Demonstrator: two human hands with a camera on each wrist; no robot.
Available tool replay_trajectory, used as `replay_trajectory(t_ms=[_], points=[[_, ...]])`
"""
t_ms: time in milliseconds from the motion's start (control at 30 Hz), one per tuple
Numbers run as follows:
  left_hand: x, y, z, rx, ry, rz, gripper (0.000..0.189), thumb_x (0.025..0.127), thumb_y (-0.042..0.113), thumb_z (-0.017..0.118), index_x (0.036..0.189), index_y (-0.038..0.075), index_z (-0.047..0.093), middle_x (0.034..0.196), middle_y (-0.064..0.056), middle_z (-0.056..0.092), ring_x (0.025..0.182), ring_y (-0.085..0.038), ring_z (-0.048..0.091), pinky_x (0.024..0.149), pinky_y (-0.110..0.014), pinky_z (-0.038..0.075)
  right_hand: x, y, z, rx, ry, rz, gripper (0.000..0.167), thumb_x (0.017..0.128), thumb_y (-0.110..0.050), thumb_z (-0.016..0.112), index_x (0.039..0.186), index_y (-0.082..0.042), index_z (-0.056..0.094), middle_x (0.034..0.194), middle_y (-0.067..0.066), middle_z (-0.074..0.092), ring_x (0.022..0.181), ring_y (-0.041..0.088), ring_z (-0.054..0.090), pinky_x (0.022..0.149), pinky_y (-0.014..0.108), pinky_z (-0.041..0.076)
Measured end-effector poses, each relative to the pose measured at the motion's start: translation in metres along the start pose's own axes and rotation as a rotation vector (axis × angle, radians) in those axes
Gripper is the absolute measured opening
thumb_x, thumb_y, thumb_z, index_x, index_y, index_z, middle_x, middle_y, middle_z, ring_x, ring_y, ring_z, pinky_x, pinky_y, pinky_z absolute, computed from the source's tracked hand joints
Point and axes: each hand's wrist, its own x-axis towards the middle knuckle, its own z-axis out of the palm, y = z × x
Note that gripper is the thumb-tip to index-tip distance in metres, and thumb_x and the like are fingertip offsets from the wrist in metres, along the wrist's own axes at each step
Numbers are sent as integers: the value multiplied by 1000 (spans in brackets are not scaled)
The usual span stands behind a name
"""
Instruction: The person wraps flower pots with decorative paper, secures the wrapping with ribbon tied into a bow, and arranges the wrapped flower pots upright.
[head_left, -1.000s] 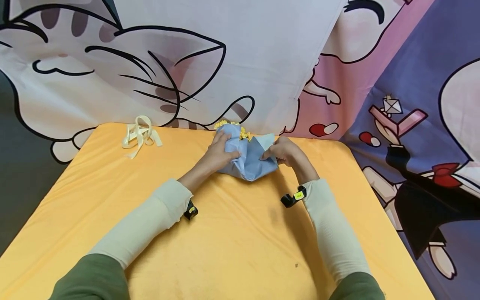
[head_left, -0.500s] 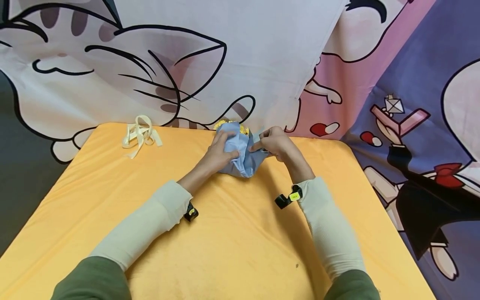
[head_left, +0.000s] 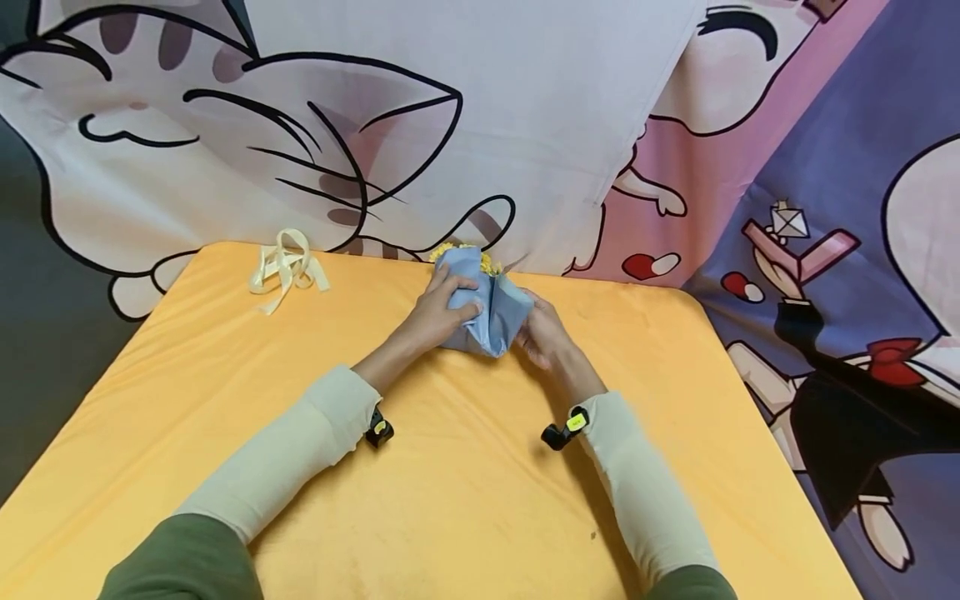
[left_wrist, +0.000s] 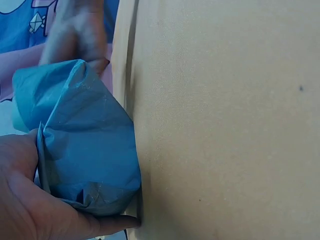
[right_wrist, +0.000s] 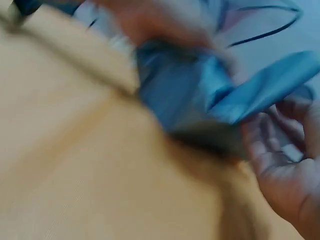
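Left hand (head_left: 438,317) clamps the blue paper (head_left: 507,312), yellow flowers (head_left: 489,267) peeking over its top, near the yellow table's (head_left: 465,475) far edge; right hand (head_left: 546,335) touches its right side, pinching or not, can't tell!

With the dial centred on the blue paper (head_left: 497,312), it's gripped at nine o'clock by the left hand (head_left: 435,317), thumb laid across the front! At four, its edge is met by the right hand (head_left: 547,336); whether it's pinched or merely touched can't be made out. Yellow flowers (head_left: 487,265) are glimpsed over the top, between eleven and twelve. Well apart, just past nine, a cream ribbon (head_left: 287,275) is seen loosely looped on the yellow-covered table (head_left: 450,467). Black wrist cameras (head_left: 378,431) are worn at half past seven and five. At ten, a cartoon cat (head_left: 225,187) is printed on the backdrop (head_left: 540,83).
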Motion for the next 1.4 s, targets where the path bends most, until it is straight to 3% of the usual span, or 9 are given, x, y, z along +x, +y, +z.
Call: replay_trajectory(t_ms=[100, 200, 333, 433, 533, 700, 900, 1133, 1400], points=[[-14, 15, -4, -8, 2, 10, 49, 108, 34, 68, 153, 16, 65, 192, -13, 2, 175, -53, 7, 140, -74, 16, 4, 16, 4, -198, 50, -83, 31, 120, -18, 54, 147, -20, 68, 124, -3, 75, 104, 8, 67, 89, 21, 56], [-20, 21, -5, -12, -2, 15, 49, 108, 34, 68, 154, 15, 65, 192, -13, 2, 176, -51, 6, 140, -74, 16, 6, 24, 13, -303, 4, -100, 50, 123, -33, 45, 170, -16, 46, 159, 3, 58, 131, 11, 57, 112, 25, 47], [-9, 8, -2, 2, 2, 16, 50, 106, 39, 67, 152, 20, 66, 192, -10, 2, 175, -53, 7, 138, -78, 16, 6, 32, 28, -334, -88, -97, 61, 125, -45, 23, 177, -15, 32, 175, 9, 41, 149, 16, 46, 132, 36, 34], [4, -7, 3, 28, 5, 15, 49, 108, 37, 64, 154, 22, 63, 192, -9, 0, 175, -55, 6, 136, -81, 18, 6, 36, 39, -398, -136, -139, 65, 123, -51, 18, 183, -28, 12, 190, 2, 12, 174, 21, 15, 143, 53, 11], [14, -20, 7, 60, 18, 12, 49, 110, 34, 59, 158, 24, 59, 192, -7, -1, 175, -54, 4, 137, -78, 20, 7, 38, 47, -440, -166, -187, 65, 122, -56, 16, 181, -41, -5, 190, -12, -16, 177, 20, -19, 142, 64, -9], [9, -14, 3, 98, -27, 14, 48, 119, 42, 47, 161, 22, 55, 192, -10, -10, 175, -52, -6, 138, -78, 6, 8, 40, 52, -393, -135, -185, 64, 121, -59, 13, 181, -44, -2, 190, -13, -14, 177, 21, -19, 142, 65, -9], [-15, 19, -12, 75, -130, -2, 59, 122, 41, 26, 170, 13, 46, 189, -14, -19, 176, -44, -18, 140, -73, -6, 8, 43, 52, -366, -115, -175, 63, 122, -57, 13, 181, -44, 1, 191, -11, -13, 178, 24, -18, 142, 66, -8], [-22, 17, -18, -284, -150, -19, 64, 113, 6, 42, 170, 10, 15, 190, -20, -13, 177, -40, -5, 144, -62, 8, 23, 51, 40, -477, -181, -264, 73, 121, -61, 24, 182, -35, -4, 192, -5, -13, 178, 29, -16, 142, 65, -7], [-19, 14, -24, -458, -102, -85, 34, 123, 25, 33, 149, 5, 36, 192, -2, -13, 178, -21, -15, 146, -44, -2, 78, 84, 7, -557, -192, -285, 74, 116, -72, 34, 180, -48, 3, 190, -16, -8, 178, 18, -11, 143, 64, -5]])
